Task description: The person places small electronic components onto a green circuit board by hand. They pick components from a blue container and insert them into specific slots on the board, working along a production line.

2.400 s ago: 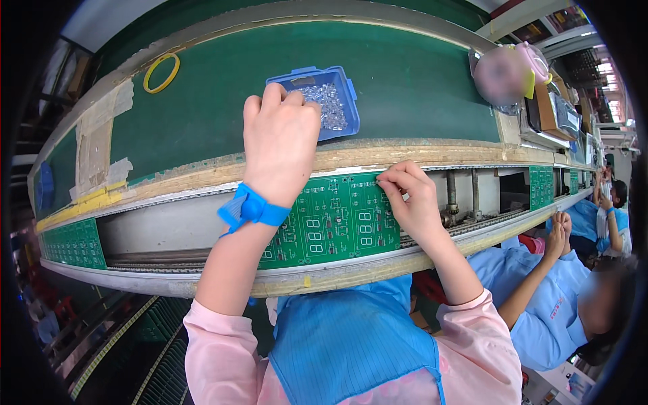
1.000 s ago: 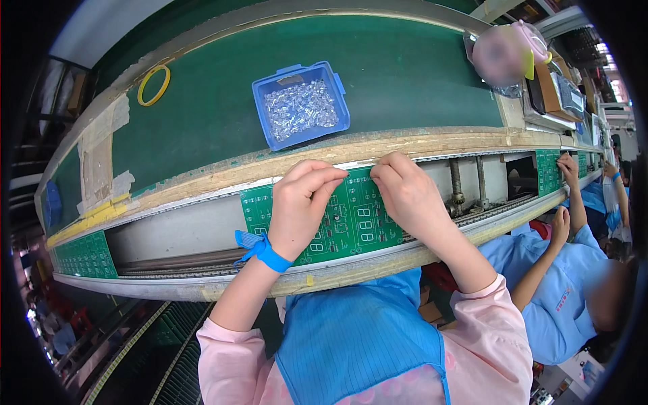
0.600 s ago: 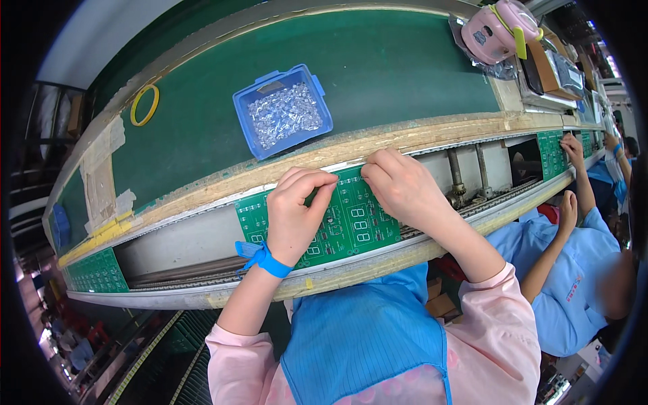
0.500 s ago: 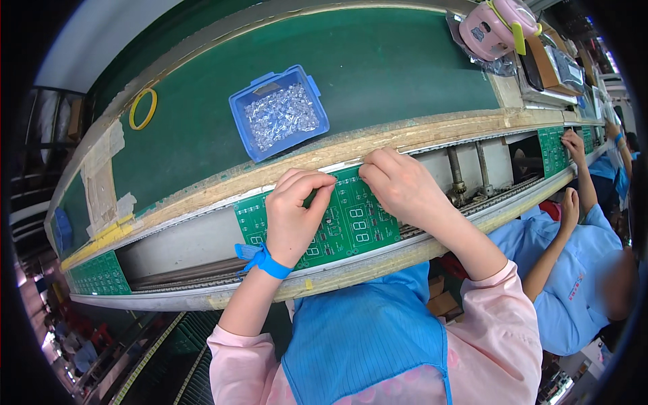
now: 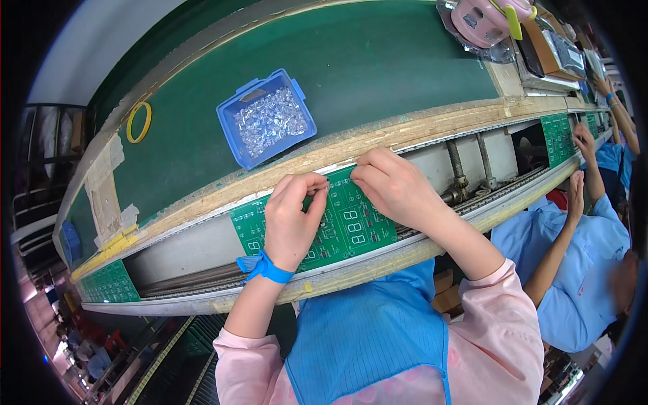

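Note:
A green circuit board (image 5: 366, 237) with white printed outlines lies across the rails in front of me. My left hand (image 5: 291, 214), with a blue strap at its wrist, is over the left half of the board. Its thumb and forefinger are pinched together near the far edge; whatever they hold is too small to make out. Over the board's far right part, my right hand (image 5: 398, 185) has its fingers closed and pointing down, the tips partly hidden. Beyond both hands stands a blue bin (image 5: 237, 150) holding many small clear parts (image 5: 270, 121).
A wooden ledge (image 5: 432, 130) runs between the green bench and the rails. More circuit boards lie left (image 5: 111, 283) and right (image 5: 557, 138). A yellow ring (image 5: 139, 123) and pink container (image 5: 479, 23) rest on the bench. At right, a co-worker's hand (image 5: 583, 142) is near a board.
The whole view has shifted slightly. Both my hands stay pinched over the same board, with only small finger movements. The co-worker's near hand has straightened and lifted.

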Tool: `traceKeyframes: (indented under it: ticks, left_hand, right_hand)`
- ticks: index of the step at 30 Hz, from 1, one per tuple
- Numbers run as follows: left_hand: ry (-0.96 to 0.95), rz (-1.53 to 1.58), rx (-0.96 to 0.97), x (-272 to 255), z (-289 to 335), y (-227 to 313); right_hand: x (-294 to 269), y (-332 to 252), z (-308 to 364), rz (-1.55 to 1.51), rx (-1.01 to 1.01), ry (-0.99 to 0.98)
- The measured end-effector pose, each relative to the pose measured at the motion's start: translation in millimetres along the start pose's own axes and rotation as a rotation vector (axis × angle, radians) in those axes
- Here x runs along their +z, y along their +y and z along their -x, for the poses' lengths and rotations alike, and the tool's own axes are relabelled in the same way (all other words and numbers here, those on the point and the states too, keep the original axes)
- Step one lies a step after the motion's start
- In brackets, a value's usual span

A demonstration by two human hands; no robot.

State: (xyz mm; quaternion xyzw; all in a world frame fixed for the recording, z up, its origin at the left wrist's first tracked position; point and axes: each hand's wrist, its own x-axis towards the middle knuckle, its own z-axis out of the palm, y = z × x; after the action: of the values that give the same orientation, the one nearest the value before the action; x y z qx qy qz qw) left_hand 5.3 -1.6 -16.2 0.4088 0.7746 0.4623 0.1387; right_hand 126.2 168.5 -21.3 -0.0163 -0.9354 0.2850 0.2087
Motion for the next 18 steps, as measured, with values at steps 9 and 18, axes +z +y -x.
traceKeyframes:
  ticks: [9, 18]
  left_hand:
    - [-0.029, -0.140, 0.053, 2.7, -3.3, 7.2]
    - [-0.127, -0.443, 0.128, 6.1, -10.3, 26.6]
  right_hand:
    - [-0.8, -3.7, 0.4, -0.039, 0.057, 0.009]
    - [0.3, -5.0, 3.7, -0.017, 0.121, 0.001]
